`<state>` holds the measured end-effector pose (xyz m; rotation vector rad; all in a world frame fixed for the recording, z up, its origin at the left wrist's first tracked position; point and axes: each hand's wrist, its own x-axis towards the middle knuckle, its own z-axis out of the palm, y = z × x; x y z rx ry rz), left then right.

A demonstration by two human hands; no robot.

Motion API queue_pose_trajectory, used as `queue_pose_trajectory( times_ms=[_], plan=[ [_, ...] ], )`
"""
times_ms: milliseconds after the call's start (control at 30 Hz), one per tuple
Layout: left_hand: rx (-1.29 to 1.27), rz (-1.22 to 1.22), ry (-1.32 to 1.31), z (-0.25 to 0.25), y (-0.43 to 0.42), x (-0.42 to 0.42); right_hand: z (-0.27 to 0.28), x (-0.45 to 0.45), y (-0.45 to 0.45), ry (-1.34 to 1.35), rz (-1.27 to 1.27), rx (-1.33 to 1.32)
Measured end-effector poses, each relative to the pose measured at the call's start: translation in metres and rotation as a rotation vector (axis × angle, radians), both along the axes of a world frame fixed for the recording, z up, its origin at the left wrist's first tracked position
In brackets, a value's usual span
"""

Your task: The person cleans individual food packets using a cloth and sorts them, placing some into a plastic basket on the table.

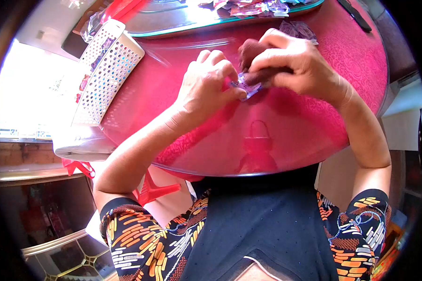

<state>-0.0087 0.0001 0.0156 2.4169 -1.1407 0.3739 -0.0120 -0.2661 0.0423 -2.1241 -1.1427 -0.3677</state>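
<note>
My left hand pinches a small, shiny purple-and-white packet between thumb and fingers, above the red table. Close beside it, my right hand is closed on a dark maroon, cloth-like piece, part of which hangs below the fingers and meets the packet. Whether the packet's upper end is inside the maroon piece, I cannot tell. Just beyond my right hand lies a crumpled dark purple, sheer bundle on the table.
A white perforated basket with small colourful packets stands at the left. Across the far side is a glass-edged tray bearing a pile of wrapped packets. A dark, long object lies far right. The round red table has a clear cover.
</note>
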Motion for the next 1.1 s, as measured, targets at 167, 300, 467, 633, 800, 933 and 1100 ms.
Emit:
queue_pose_trajectory(
  times_ms=[167, 300, 467, 633, 800, 933, 1100],
  plan=[
    [-0.051, -0.021, -0.019, -0.009, 0.003, -0.005, -0.004, -0.007, 0.003, -0.039, -0.089, -0.233],
    [-0.052, -0.032, -0.026, -0.013, 0.007, -0.004, 0.020, -0.015, 0.000, 0.044, -0.140, -0.332],
    [-0.091, -0.028, -0.012, -0.013, 0.009, -0.003, 0.010, 0.000, 0.023, 0.045, -0.078, -0.162],
    [-0.131, -0.012, -0.001, -0.013, 0.011, 0.000, 0.024, 0.009, 0.012, 0.101, -0.090, -0.406],
    [-0.138, -0.018, 0.018, -0.006, 0.007, -0.001, 0.023, 0.000, 0.003, -0.040, -0.169, -0.382],
    [-0.136, -0.017, 0.021, -0.005, 0.005, 0.001, 0.005, -0.004, 0.016, -0.087, 0.033, -0.193],
    [-0.120, -0.026, 0.051, -0.002, 0.005, 0.001, 0.030, -0.001, -0.007, 0.050, 0.061, -0.393]
  ],
)
